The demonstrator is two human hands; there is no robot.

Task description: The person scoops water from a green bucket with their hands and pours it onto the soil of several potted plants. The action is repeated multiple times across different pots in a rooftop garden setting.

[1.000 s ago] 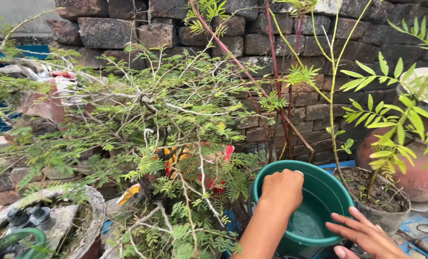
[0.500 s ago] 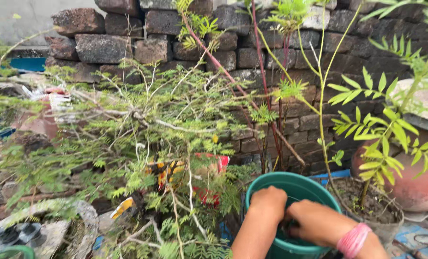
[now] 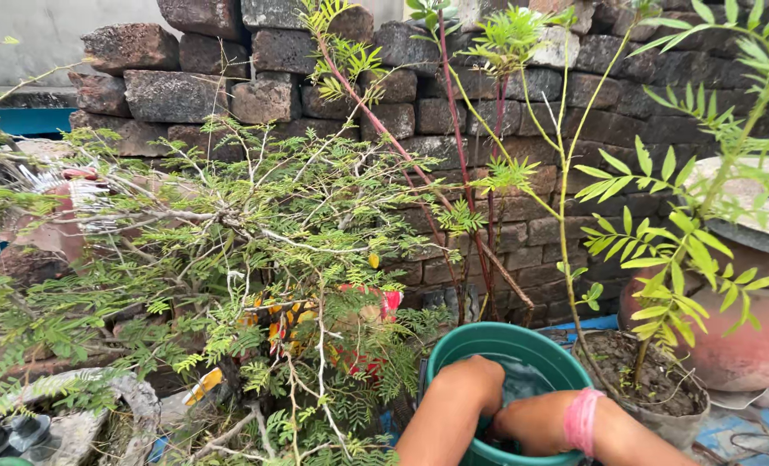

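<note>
Green bucket (image 3: 453, 349) takes both my hands: left hand (image 3: 470, 380) fisted at its near rim, right hand (image 3: 531, 423) inside, fingers hidden; bush (image 3: 255, 250) crowds its left edge.

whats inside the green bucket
The bucket holds water, and both hands dip into it: left hand, right hand. The fingers are below the rim or underwater, so anything they hold is hidden.

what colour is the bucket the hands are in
Green bucket, clearest in the head view.
</note>
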